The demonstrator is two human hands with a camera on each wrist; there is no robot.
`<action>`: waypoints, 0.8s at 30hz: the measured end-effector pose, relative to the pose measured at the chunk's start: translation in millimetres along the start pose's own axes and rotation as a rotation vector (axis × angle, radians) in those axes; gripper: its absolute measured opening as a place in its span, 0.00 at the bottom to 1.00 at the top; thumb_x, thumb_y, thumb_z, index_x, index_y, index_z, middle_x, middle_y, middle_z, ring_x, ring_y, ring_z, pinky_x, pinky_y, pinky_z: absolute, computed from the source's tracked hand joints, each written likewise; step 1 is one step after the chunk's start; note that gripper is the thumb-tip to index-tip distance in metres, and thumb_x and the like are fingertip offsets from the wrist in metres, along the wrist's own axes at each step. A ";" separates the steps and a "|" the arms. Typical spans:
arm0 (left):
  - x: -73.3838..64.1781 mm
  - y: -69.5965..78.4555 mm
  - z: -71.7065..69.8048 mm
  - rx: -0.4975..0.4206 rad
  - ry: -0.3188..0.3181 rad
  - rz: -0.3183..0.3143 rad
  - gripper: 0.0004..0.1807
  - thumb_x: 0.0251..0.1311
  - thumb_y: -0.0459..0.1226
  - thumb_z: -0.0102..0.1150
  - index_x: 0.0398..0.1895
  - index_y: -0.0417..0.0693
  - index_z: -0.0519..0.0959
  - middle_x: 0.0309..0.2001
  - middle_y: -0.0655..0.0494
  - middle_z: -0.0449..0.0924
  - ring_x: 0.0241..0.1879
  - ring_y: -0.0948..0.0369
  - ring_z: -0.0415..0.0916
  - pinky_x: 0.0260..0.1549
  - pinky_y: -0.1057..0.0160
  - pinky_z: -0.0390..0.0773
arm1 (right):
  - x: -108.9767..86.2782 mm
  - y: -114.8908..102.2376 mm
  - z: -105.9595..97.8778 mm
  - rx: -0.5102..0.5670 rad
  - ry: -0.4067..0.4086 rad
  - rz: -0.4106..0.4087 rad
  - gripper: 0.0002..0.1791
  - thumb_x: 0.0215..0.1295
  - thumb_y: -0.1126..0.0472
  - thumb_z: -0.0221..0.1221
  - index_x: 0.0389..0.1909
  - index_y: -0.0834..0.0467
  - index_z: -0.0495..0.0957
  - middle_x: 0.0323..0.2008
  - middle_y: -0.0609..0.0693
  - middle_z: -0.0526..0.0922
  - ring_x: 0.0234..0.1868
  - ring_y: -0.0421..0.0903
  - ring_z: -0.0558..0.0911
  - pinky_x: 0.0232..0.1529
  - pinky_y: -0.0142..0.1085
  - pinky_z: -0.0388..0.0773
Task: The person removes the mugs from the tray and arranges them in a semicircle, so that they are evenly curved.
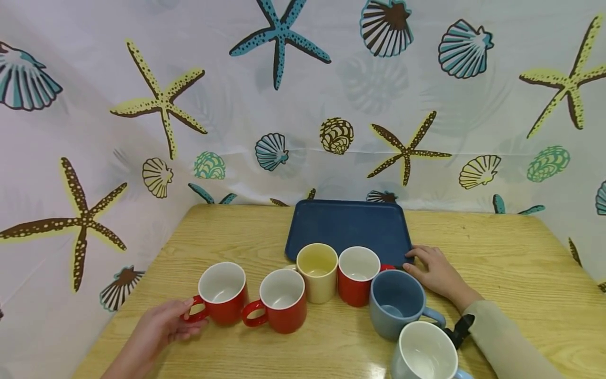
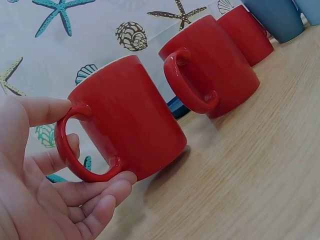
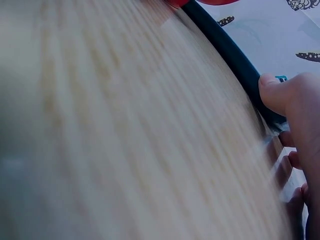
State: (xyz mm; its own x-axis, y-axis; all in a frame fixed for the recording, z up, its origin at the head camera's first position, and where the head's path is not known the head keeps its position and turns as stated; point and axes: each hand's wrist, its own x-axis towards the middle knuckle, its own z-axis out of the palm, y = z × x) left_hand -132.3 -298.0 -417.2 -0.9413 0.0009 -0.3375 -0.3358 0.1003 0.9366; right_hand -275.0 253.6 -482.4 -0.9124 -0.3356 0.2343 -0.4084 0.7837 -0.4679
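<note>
At the left, my left hand [image 1: 163,326] holds a red mug [image 1: 229,308] with a white inside by its handle [image 2: 72,150]. In the left wrist view the thumb lies on top of the handle, a finger reaches through its loop, and other fingertips sit under its lower end. A second red mug [image 1: 284,313] stands just to the right, its handle turned toward the left hand. My right hand [image 1: 437,273] grips the near right corner of a dark blue tray [image 1: 347,226]; in the right wrist view its thumb presses the tray's rim [image 3: 235,57].
Along the tray's near side stand a cream mug [image 1: 319,289] and another red mug [image 1: 352,292]. A blue mug [image 1: 388,316] and a pale mug [image 1: 404,358] stand near the right forearm. A patterned cloth [image 1: 303,116] hangs behind the wooden table [image 1: 222,231].
</note>
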 end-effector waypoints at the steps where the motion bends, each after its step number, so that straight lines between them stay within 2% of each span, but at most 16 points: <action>1: -1.9 -0.9 -1.2 -0.001 -0.011 0.003 0.19 0.66 0.48 0.48 0.35 0.39 0.75 0.37 0.45 0.83 0.37 0.52 0.82 0.36 0.61 0.77 | -0.3 -0.2 -0.4 -0.002 0.002 -0.003 0.23 0.64 0.45 0.55 0.49 0.58 0.76 0.59 0.63 0.69 0.58 0.63 0.65 0.54 0.60 0.63; 8: -13.4 -8.0 -10.9 -0.037 -0.112 -0.017 0.19 0.69 0.48 0.44 0.35 0.43 0.77 0.38 0.46 0.83 0.36 0.54 0.81 0.38 0.61 0.78 | -0.2 -0.4 -2.6 -0.028 0.008 0.011 0.23 0.64 0.44 0.55 0.50 0.58 0.76 0.60 0.63 0.69 0.59 0.62 0.65 0.54 0.60 0.64; 12: -21.8 -12.6 -15.3 -0.046 -0.142 -0.040 0.19 0.70 0.48 0.42 0.26 0.45 0.72 0.39 0.47 0.83 0.38 0.52 0.81 0.39 0.59 0.79 | -0.2 -1.1 -2.2 -0.023 0.006 0.007 0.23 0.64 0.44 0.55 0.50 0.58 0.76 0.59 0.63 0.69 0.58 0.62 0.65 0.54 0.60 0.64; 16: -32.4 -19.2 -18.1 -0.055 -0.120 -0.107 0.19 0.68 0.49 0.45 0.26 0.46 0.72 0.38 0.45 0.83 0.38 0.52 0.81 0.39 0.60 0.79 | -0.9 -1.9 -1.1 -0.014 0.000 0.007 0.23 0.63 0.44 0.55 0.50 0.58 0.76 0.59 0.63 0.69 0.58 0.62 0.65 0.54 0.60 0.64; 21: -45.8 -27.5 -19.4 -0.066 -0.062 -0.194 0.22 0.64 0.53 0.49 0.34 0.42 0.77 0.37 0.43 0.83 0.35 0.52 0.80 0.37 0.63 0.78 | -0.9 -1.9 0.0 -0.014 0.000 0.005 0.23 0.64 0.44 0.55 0.49 0.57 0.76 0.59 0.63 0.69 0.58 0.62 0.65 0.54 0.59 0.64; 24: -51.2 -29.4 -17.8 -0.081 -0.047 -0.224 0.23 0.61 0.55 0.52 0.32 0.43 0.77 0.36 0.43 0.83 0.34 0.53 0.80 0.36 0.62 0.79 | -0.9 -2.3 0.1 -0.013 0.004 0.004 0.23 0.64 0.44 0.55 0.49 0.58 0.76 0.59 0.63 0.69 0.58 0.63 0.65 0.54 0.60 0.63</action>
State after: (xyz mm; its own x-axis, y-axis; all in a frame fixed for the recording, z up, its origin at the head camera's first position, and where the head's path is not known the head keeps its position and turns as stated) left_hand -74.9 -318.7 -425.8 -0.8409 0.0339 -0.5401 -0.5396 0.0227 0.8416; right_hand -273.3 252.1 -481.6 -0.9140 -0.3304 0.2355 -0.4042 0.7921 -0.4574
